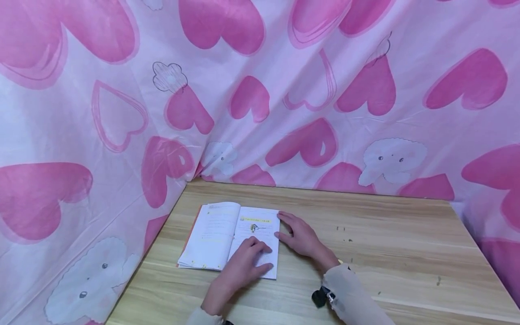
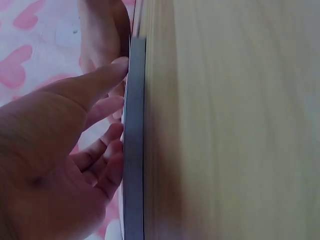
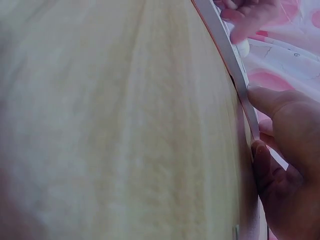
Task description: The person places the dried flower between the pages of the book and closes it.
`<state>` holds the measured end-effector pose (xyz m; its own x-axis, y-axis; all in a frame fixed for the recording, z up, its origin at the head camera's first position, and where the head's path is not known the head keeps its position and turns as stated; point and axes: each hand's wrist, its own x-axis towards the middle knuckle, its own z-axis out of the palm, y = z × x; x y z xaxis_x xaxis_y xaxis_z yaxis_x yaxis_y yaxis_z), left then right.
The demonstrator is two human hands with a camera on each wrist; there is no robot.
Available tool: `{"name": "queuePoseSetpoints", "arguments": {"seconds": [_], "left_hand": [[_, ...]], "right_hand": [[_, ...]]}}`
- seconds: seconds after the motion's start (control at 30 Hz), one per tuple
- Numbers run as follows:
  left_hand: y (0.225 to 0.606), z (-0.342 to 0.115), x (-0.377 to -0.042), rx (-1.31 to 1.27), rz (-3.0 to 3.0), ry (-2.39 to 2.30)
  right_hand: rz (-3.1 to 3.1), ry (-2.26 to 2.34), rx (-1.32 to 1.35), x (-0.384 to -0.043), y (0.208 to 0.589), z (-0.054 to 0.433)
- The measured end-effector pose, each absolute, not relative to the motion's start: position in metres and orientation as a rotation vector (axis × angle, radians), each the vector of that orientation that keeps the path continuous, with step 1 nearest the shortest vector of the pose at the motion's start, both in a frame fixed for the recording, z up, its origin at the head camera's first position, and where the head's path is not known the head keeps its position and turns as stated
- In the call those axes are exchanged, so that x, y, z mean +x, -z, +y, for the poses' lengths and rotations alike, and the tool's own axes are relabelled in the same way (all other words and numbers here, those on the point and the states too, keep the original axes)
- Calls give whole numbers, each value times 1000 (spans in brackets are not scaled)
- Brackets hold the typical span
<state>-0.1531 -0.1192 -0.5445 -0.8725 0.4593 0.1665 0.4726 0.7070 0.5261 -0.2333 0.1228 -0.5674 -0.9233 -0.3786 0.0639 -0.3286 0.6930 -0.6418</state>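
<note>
An open book (image 1: pixel 256 253) with white printed pages and an orange-edged cover lies flat on the wooden table. My left hand (image 1: pixel 243 262) rests on the lower part of its right page, fingers loosely bent. In the left wrist view, the fingertips of the left hand (image 2: pixel 70 145) touch the page above the thick page edge (image 2: pixel 134 140). My right hand (image 1: pixel 302 234) lies at the book's right side, its fingers by the upper right corner. In the right wrist view, the thumb of the right hand (image 3: pixel 295 150) touches the page edge; some fingers are hidden.
The wooden table (image 1: pixel 398 243) extends to the right, with a few small dark marks (image 1: pixel 344 234) on it. A pink heart-patterned cloth (image 1: pixel 284 90) hangs behind and to the left. A black device (image 1: pixel 321 298) is strapped at the right wrist.
</note>
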Motion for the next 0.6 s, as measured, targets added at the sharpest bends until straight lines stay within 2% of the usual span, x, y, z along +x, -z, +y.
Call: {"name": "queuePoseSetpoints", "arguments": {"seconds": [0.6], "left_hand": [[551, -108, -153, -758, -2892, 834]], "right_hand": [[2848, 991, -591, -232, 566, 120]]}}
